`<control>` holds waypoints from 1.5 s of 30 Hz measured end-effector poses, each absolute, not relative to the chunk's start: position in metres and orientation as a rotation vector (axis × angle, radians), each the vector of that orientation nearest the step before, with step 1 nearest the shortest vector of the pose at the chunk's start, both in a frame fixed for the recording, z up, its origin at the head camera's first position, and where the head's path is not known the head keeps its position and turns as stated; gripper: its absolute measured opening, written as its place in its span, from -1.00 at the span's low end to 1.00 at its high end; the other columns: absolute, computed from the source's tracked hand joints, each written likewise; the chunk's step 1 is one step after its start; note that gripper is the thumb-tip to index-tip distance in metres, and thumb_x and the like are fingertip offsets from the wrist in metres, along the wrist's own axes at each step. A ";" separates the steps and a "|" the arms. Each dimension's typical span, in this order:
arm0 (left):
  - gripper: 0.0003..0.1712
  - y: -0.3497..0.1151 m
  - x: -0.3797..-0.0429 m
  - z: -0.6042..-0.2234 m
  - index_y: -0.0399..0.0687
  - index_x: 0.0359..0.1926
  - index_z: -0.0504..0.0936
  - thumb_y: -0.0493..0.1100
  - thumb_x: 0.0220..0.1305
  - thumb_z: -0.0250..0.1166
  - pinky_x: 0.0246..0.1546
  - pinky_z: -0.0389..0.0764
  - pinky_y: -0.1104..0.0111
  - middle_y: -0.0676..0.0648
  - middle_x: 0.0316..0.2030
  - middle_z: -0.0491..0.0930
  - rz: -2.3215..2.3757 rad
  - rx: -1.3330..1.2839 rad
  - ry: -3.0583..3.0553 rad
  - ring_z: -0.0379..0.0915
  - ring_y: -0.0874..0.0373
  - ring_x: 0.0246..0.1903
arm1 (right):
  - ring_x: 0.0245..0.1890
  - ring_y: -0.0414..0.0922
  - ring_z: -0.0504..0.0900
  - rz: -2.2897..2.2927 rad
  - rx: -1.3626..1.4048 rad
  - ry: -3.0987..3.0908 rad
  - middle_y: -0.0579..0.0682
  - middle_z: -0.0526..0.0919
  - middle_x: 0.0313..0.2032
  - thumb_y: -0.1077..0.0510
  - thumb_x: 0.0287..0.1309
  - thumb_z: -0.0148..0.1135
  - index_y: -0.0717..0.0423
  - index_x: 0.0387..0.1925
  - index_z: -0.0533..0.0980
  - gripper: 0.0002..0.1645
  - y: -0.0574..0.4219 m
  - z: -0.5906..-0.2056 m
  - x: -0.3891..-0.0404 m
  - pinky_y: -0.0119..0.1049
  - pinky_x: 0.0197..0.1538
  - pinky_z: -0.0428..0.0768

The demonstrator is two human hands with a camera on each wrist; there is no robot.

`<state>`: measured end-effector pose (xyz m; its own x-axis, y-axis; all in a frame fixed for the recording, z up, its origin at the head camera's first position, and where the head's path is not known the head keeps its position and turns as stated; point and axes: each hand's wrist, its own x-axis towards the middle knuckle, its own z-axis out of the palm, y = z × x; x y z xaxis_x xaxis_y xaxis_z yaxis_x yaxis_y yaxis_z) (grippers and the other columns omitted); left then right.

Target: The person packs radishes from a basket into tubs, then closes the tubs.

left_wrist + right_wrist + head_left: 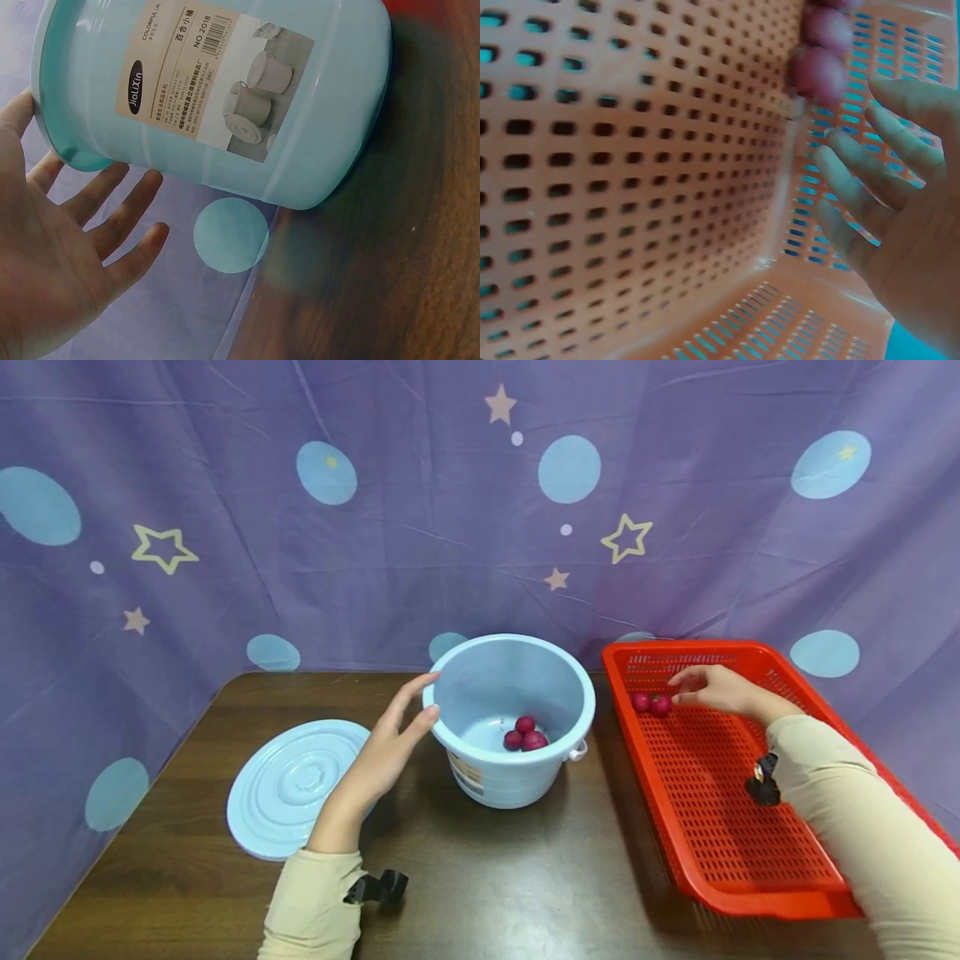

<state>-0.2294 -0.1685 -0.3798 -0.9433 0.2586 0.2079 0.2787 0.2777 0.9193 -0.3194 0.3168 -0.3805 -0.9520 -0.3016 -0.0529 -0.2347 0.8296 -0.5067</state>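
My left hand (pixel 386 752) is at the left rim of a light-blue bucket (pixel 495 781), its fingers loosely extended and touching the rim. In the left wrist view, the bucket (pixel 330 97) shows a paper label, and the hand (pixel 67 247) is spread beside it. Several dark-red round items like radishes (pixel 534 741) lie on the bucket's floor. My right hand (pixel 716 689) reaches into a red basket (pixel 663 827), just right of two similar radishes (pixel 661 705). In the right wrist view its fingers (pixel 847 176) are apart from the radishes (pixel 821 75) and hold nothing.
A light-blue round lid (pixel 266 793) lies on the brown wooden table (pixel 480 877), left of the bucket. The basket's raised walls surround the right hand. A purple patterned cloth (pixel 450 527) hangs behind the table. The bucket's white handle joint (pixel 577 751) is on its right side.
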 end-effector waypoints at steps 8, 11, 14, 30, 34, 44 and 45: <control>-0.43 -0.169 -0.227 -0.379 0.32 0.46 0.22 0.11 0.50 0.05 0.34 -0.07 -0.25 0.01 0.45 0.12 -1.802 -0.529 -2.500 -0.12 0.03 0.45 | -0.25 0.03 0.54 -0.753 -0.399 2.876 0.18 0.65 -0.23 0.11 0.20 0.35 0.45 0.03 0.48 -0.48 0.309 -0.396 -0.317 -0.05 -0.12 0.49; -0.43 -0.169 -0.227 -0.379 0.32 0.47 0.22 0.11 0.50 0.05 0.34 -0.08 -0.27 0.01 0.46 0.11 -1.803 -0.528 -2.501 -0.13 0.02 0.46 | -0.26 0.03 0.54 -0.742 -0.404 2.885 0.14 0.63 -0.27 0.11 0.20 0.35 0.45 0.02 0.47 -0.48 0.304 -0.399 -0.316 -0.04 -0.12 0.50; -0.42 -0.169 -0.227 -0.379 0.32 0.47 0.21 0.12 0.51 0.05 0.33 -0.08 -0.28 0.01 0.47 0.10 -1.800 -0.532 -2.503 -0.14 0.01 0.46 | -0.26 0.06 0.53 -0.709 -0.416 2.903 0.15 0.61 -0.28 0.13 0.20 0.33 0.42 0.03 0.48 -0.51 0.300 -0.401 -0.315 0.03 -0.09 0.50; -0.43 -0.169 -0.228 -0.380 0.31 0.46 0.22 0.10 0.51 0.05 0.34 -0.06 -0.25 0.01 0.45 0.12 -1.796 -0.539 -2.493 -0.08 0.01 0.44 | -0.34 0.04 0.51 -0.559 -0.425 2.986 0.12 0.57 -0.33 0.18 0.18 0.33 0.28 -0.06 0.45 -0.64 0.295 -0.405 -0.313 0.08 -0.12 0.53; -0.43 -0.170 -0.228 -0.380 0.32 0.47 0.22 0.10 0.51 0.05 0.34 -0.05 -0.25 0.00 0.45 0.13 -1.800 -0.540 -2.493 -0.06 0.01 0.43 | -0.35 0.00 0.51 -0.560 -0.410 2.967 0.07 0.57 -0.35 0.18 0.14 0.37 0.25 -0.10 0.48 -0.65 0.296 -0.399 -0.311 0.03 -0.16 0.52; -0.44 -0.170 -0.229 -0.381 0.30 0.46 0.23 0.09 0.51 0.05 0.33 -0.03 -0.26 -0.04 0.43 0.16 -1.792 -0.535 -2.494 -0.03 -0.02 0.41 | -0.30 -0.03 0.54 -0.705 -0.474 2.963 0.05 0.63 -0.31 0.21 0.16 0.38 0.25 -0.10 0.50 -0.68 0.300 -0.378 -0.306 -0.07 -0.16 0.51; -0.44 -0.170 -0.230 -0.381 0.29 0.46 0.23 0.08 0.51 0.05 0.33 -0.04 -0.27 -0.05 0.43 0.16 -1.793 -0.537 -2.494 -0.04 -0.03 0.42 | -0.30 -0.03 0.55 -0.721 -0.480 2.964 0.04 0.63 -0.31 0.22 0.16 0.38 0.25 -0.10 0.50 -0.69 0.300 -0.376 -0.305 -0.08 -0.17 0.51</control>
